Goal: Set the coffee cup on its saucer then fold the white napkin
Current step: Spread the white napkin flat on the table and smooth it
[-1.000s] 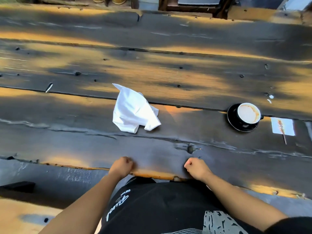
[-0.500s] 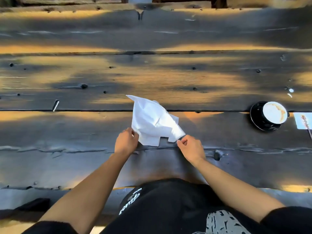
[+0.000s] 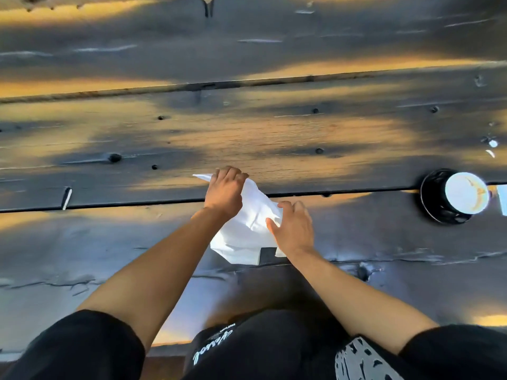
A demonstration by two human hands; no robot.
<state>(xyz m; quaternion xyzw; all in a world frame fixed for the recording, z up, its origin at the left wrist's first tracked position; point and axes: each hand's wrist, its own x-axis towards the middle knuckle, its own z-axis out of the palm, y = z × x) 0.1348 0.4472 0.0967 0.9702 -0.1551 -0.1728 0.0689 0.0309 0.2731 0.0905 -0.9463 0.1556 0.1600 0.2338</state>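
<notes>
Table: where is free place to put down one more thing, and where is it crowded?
The table is bare left of the white napkin, across the far planks, and between the napkin and the coffee cup on its saucer. The middle is crowded: the left hand and right hand work the napkin.

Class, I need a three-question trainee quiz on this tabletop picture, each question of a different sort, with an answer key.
1. True or false: the coffee cup stands on its black saucer.
2. Multiple choice: which hand is on the far end of the white napkin? A) left hand B) right hand C) neither
3. Fill in: the cup stands to the ____ of the napkin, on the wooden table.

Key: 1 true; 2 A; 3 right.
</notes>
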